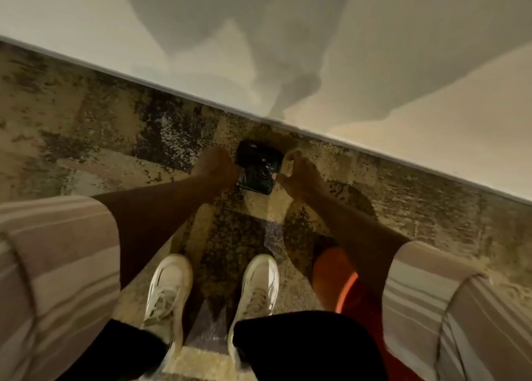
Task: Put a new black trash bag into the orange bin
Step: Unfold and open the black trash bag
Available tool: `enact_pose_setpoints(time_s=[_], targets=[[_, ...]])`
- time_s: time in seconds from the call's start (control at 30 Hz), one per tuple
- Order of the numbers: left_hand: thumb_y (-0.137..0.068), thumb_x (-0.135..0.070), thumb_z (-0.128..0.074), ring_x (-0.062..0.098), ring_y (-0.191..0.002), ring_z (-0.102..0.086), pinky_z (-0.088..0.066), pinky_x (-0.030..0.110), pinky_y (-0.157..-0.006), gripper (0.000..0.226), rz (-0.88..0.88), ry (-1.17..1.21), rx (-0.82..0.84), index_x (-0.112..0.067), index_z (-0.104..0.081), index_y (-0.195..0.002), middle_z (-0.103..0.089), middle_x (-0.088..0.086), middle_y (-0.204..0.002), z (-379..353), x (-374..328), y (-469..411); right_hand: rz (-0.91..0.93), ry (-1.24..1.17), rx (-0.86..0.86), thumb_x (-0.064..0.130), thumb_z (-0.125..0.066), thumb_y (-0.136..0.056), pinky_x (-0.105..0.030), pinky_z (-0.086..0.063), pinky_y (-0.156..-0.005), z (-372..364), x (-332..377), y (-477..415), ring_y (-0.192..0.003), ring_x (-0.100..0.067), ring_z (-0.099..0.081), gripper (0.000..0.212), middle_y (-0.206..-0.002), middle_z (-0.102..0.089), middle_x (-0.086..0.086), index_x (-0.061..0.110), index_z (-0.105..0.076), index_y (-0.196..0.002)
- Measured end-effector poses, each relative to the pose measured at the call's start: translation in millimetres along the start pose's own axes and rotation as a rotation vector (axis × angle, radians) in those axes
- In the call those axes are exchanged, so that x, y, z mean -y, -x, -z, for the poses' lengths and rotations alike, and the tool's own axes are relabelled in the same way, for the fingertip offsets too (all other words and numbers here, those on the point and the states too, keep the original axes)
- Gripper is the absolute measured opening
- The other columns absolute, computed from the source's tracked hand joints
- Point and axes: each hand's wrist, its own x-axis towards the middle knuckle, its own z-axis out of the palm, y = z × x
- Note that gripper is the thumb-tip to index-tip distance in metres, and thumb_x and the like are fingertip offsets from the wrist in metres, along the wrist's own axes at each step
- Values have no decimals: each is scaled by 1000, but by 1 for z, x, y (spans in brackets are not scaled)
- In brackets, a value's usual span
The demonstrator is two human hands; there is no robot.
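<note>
We see both arms reaching down to a folded black trash bag (pixel 257 167) held low near the wall base (pixel 403 159). Left hand (pixel 217 163) touches its left edge, grip blurred, cannot tell. Right hand (pixel 296 170) pinches the bag's right edge. Orange bin (pixel 339 280) stands beside the right shoe (pixel 259 288); speckled floor (pixel 100 127) open to the left.
</note>
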Motion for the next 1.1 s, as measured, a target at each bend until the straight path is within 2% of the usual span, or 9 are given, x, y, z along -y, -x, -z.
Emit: enact_pose_setpoints(time_s=[0.17,0.3,0.43,0.57,0.7,0.8,0.87,0.97,1.1], targets=[[-97,-18,-69,40,-101,-74,-65,51,-88,23,68,-78,73,2,-75,-105,-76,21,-106,-32,20,-39,-13,48,40,37,-75,-93,-38,-50,-90,-39,-21,-43,-122,-33,-64,56,-139,-63,-10,20,-55,-142],[-94,-34,-78,38,-102,-74,-64,48,-87,39,85,-45,86,4,-75,-104,-77,21,-108,-56,33,-69,30,61,-26,36,-73,-94,-35,-47,-82,-68,-36,-76,-116,-33,-66,63,-131,-68,-9,24,-47,-150],[-86,-41,-86,34,-106,-72,-62,43,-84,41,96,-71,76,-8,-74,-107,-74,14,-110,-77,37,-86,70,8,-74,34,-73,-95,-48,-57,-94,-80,-42,-100,-118,-37,-66,62,-132,-68,-15,21,-48,-150],[-86,-32,-85,37,-107,-73,-63,48,-87,27,103,-72,28,-14,-78,-105,-74,13,-115,-89,39,-91,71,81,-136,34,-72,-95,-40,-56,-84,-84,-48,-113,-107,-32,-68,34,-121,-69,-8,26,-64,-127],[-86,-24,-76,40,-101,-73,-65,51,-84,16,81,-67,13,-13,-75,-99,-71,13,-110,-95,45,-90,141,82,-311,25,-74,-92,-30,-37,-76,-85,-50,-110,-99,-25,-62,6,-99,-57,4,27,-74,-98],[-86,-24,-72,39,-99,-70,-61,48,-79,17,77,-45,-6,-12,-68,-97,-68,13,-109,-98,50,-87,171,-17,-267,18,-78,-87,-35,-50,-75,-81,-47,-104,-94,-23,-64,4,-87,-57,10,18,-75,-91],[-84,-26,-76,36,-108,-65,-53,44,-78,32,49,-31,-30,-10,-62,-108,-63,13,-119,-99,51,-84,164,-107,-234,13,-78,-84,-39,-55,-76,-76,-43,-97,-87,-24,-67,5,-86,-69,0,11,-73,-85],[-77,-30,-86,35,-130,-52,-51,48,-100,70,26,-13,-11,-6,-48,-131,-53,15,-135,-92,45,-74,121,-298,-145,2,-74,-82,-38,-56,-72,-65,-33,-77,-84,-19,-72,12,-88,-76,-5,7,-65,-75],[-69,-31,-93,36,-138,-49,-50,53,-110,99,-65,141,47,-10,-39,-149,-53,15,-145,-68,28,-51,19,-533,-41,2,-72,-75,-36,-48,-62,-44,-12,-46,-70,-17,-65,39,-64,-64,13,30,-53,-56]])
